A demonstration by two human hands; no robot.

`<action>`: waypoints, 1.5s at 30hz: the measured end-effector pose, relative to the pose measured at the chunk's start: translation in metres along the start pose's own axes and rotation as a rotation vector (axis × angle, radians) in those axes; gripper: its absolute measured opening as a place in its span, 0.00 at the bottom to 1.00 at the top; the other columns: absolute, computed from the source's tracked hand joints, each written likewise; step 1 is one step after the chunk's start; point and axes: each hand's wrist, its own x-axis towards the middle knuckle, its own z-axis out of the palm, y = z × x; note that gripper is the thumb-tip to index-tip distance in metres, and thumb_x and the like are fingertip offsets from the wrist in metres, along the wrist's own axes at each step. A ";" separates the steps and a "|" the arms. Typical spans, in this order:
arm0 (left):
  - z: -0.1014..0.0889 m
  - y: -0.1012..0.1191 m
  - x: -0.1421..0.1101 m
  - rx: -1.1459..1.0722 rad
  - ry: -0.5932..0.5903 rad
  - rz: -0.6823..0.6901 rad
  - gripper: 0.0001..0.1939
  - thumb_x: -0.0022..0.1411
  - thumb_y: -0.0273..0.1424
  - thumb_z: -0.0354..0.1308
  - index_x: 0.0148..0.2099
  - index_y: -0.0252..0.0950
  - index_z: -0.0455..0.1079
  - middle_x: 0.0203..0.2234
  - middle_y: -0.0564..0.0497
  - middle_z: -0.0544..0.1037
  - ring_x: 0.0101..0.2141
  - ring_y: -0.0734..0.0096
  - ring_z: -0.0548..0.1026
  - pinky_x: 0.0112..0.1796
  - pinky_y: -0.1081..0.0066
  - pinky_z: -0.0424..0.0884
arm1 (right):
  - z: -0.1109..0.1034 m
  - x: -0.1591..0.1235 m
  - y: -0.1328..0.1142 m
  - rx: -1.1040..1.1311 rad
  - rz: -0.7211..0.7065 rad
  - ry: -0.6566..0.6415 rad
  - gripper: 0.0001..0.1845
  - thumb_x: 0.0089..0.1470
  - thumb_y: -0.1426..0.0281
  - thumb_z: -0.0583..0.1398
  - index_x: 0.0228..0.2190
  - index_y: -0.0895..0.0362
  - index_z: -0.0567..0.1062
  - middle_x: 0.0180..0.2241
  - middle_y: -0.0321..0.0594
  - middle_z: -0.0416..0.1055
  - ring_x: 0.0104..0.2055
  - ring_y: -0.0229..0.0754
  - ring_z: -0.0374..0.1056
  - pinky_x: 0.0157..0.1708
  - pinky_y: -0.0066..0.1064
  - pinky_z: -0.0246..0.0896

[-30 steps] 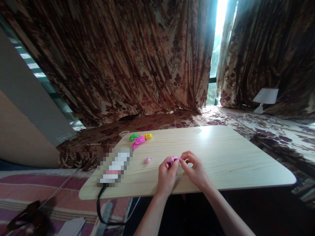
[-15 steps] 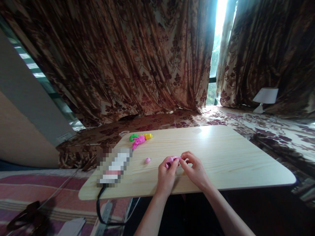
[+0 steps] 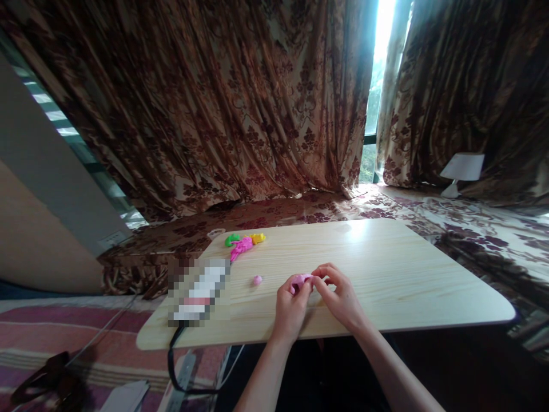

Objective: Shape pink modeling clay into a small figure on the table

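Note:
Both my hands rest on a pale wooden table (image 3: 407, 274) near its front edge. My left hand (image 3: 290, 306) and my right hand (image 3: 338, 294) pinch a small lump of pink clay (image 3: 299, 280) between their fingertips, fingers closed on it. A tiny pink clay ball (image 3: 257, 280) lies on the table to the left of my left hand. Farther back at the table's left corner lie a green clay piece (image 3: 232, 238), a bright pink clay piece (image 3: 242, 247) and a yellow clay piece (image 3: 258, 237), close together.
A blurred flat object (image 3: 198, 290) lies on the table's left side, with a dark strap (image 3: 180, 366) hanging off the front edge. Brown patterned curtains (image 3: 240, 103) hang behind. A white lamp (image 3: 461, 170) stands at the far right. A striped cloth (image 3: 64, 337) lies lower left.
My fingers have shifted slightly on the pink clay; my hands stay in the same place. Nothing else has moved.

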 end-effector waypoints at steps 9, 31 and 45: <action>0.000 0.005 -0.003 -0.032 -0.044 -0.007 0.11 0.56 0.34 0.57 0.38 0.34 0.74 0.26 0.51 0.74 0.24 0.76 0.68 0.25 0.78 0.62 | -0.002 -0.001 0.004 0.004 0.006 0.085 0.07 0.57 0.71 0.54 0.29 0.56 0.72 0.31 0.38 0.68 0.35 0.40 0.67 0.33 0.29 0.62; 0.004 0.013 -0.005 -0.039 -0.067 0.017 0.12 0.57 0.37 0.56 0.38 0.34 0.70 0.24 0.54 0.71 0.21 0.78 0.64 0.23 0.78 0.59 | -0.001 -0.001 -0.005 0.031 -0.036 0.043 0.06 0.57 0.71 0.55 0.31 0.55 0.72 0.32 0.38 0.69 0.34 0.40 0.67 0.34 0.32 0.64; 0.003 0.010 -0.004 -0.042 -0.087 0.010 0.09 0.57 0.35 0.57 0.37 0.34 0.70 0.23 0.56 0.68 0.22 0.79 0.61 0.24 0.78 0.58 | -0.001 -0.001 -0.004 0.053 -0.044 0.053 0.05 0.56 0.71 0.56 0.34 0.55 0.74 0.31 0.38 0.69 0.34 0.40 0.68 0.34 0.31 0.65</action>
